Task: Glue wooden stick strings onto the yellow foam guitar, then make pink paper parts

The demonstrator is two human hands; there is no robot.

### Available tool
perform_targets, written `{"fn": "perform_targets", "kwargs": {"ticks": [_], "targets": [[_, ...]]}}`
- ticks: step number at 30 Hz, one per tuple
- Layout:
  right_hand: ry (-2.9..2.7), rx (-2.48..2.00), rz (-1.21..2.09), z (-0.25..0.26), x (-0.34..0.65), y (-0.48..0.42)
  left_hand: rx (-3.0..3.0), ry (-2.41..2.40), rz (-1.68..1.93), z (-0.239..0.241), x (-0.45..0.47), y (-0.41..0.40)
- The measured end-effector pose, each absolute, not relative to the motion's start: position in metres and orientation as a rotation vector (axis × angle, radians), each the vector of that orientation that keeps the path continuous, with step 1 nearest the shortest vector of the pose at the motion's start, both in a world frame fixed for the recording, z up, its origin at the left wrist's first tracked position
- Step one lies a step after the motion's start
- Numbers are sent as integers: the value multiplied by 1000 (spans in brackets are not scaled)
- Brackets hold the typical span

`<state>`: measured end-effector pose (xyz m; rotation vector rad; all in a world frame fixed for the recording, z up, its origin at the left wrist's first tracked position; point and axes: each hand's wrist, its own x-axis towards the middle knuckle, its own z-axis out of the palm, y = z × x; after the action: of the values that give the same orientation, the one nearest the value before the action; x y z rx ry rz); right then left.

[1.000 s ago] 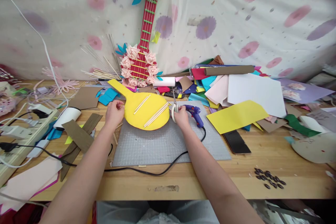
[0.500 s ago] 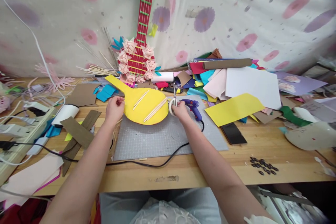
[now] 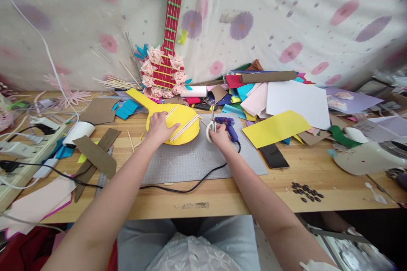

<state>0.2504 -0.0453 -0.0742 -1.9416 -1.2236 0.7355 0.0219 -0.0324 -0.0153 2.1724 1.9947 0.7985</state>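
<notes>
A yellow lute-shaped cutout (image 3: 190,113), its neck pointing to the upper left, lies on a grey cutting mat (image 3: 178,169). My left hand (image 3: 160,128) is over its body, thumb and fingers apart, fingertips by a pair of short thin wooden sticks (image 3: 171,112). Longer thin sticks (image 3: 185,128) lie slantwise to the right of the thumb. In my right hand (image 3: 219,135) are white-handled scissors (image 3: 209,132), held upright with the blades pointing away from me. Just beyond that hand lies a purple glue gun (image 3: 230,126).
A red paper guitar (image 3: 170,42) with pink flowers leans against the curtain. Coloured sheets (image 3: 276,129) and a phone (image 3: 274,156) lie right, black oval pieces (image 3: 307,192) nearer me. A power strip (image 3: 32,165) stands left; a black cable (image 3: 190,189) crosses in front of the mat.
My left hand has moved right, from the cutout's left edge onto its body, and its fingers have spread. My right hand still holds the scissors. The view has shifted slightly.
</notes>
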Motion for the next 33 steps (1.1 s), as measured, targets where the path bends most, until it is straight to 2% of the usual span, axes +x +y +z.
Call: {"fn": "perform_targets", "kwargs": {"ticks": [7, 14, 18, 20, 26, 33], "targets": [[-1259, -1766, 610, -78, 252, -58, 2146, 2109, 539, -5, 45, -35], [-1235, -1589, 551, -84, 253, -60, 1952, 2190, 656, 1, 22, -18], [-1233, -1548, 688, -80, 256, -68, 1973, 2152, 750, 0, 18, -14], [-1262, -1607, 673, -75, 257, -73, 1977, 2125, 817, 0, 18, -14], [-1488, -2074, 278, -56, 249, -69, 1900, 2083, 1065, 2, -5, -15], [-1608, -2217, 150, -55, 231, -53, 2134, 2018, 978, -1, 8, -29]]}}
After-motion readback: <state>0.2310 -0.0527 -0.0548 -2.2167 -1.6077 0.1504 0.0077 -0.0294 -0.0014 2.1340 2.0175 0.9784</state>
